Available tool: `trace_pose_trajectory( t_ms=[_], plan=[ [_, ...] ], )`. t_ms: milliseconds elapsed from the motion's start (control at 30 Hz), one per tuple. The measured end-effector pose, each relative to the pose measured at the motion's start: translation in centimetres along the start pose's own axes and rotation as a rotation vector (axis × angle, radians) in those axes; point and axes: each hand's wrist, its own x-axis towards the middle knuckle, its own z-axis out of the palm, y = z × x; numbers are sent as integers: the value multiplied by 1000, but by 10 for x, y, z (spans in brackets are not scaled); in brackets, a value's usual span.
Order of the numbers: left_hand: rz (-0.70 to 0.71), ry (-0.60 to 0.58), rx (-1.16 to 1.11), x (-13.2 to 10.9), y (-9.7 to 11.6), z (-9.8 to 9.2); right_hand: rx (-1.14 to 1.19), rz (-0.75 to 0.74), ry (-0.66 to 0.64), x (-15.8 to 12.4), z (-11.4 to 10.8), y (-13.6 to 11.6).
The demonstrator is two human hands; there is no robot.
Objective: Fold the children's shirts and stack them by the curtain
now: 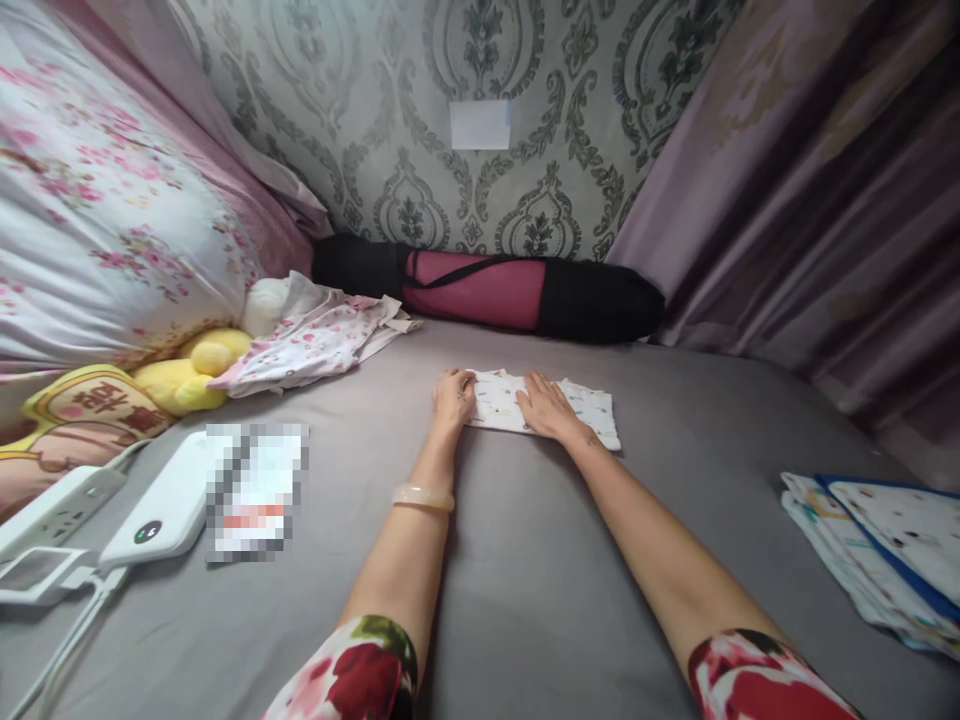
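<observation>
The right hand (547,405) lies flat and open, palm down, on the middle of a small folded cloth (595,410), white with a fine coloured print. The left hand (454,398) rests at the cloth's left edge with its fingers curled; whether it pinches the hem or only presses on it I cannot tell. A pale bangle (424,497) sits on the left wrist.

The cloth lies on the grey sheet of the bed (525,580), roughly at the centre, well in front of the person. It looks thin, soft and very light, likely cotton. It should drape and lose its folds if lifted by one corner, so it would handle best taken at two corners or along a folded edge, or slid on a flat palm. There is nothing fragile or slippery about it.

Beyond it, a long black and pink bag (487,290) lies against the patterned wall (360,120). To the left, well apart from the cloth, is a loose heap of pink printed clothes (315,345), with a yellow plush toy (195,370) and a floral quilt (97,220) next to it. Nearer on that side lie a white power bank (161,510) and a power strip (52,505). At the right edge, a stack of folded cloths (877,560) rests below a mauve curtain (825,200).
</observation>
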Motion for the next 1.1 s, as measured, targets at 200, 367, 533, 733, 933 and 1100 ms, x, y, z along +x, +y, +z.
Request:
trace_pose_trajectory(
  t_ms=[200,367,533,733,933,1100],
  plan=[
    [19,24,-44,1,0,-1,-13,-108,47,9,3,-29],
    [-51,15,-97,2,2,-5,-21,-92,48,19,18,-39],
    [-133,47,-138,2,3,-9,-15,-94,0,21,14,-36],
    [-199,114,-203,1,3,-14,23,-107,-5,30,2,-54],
    [-221,149,-197,0,6,-19,34,-147,110,32,24,-85],
    [-205,138,-181,-1,9,-18,33,-140,92,28,33,-88]
  ],
)
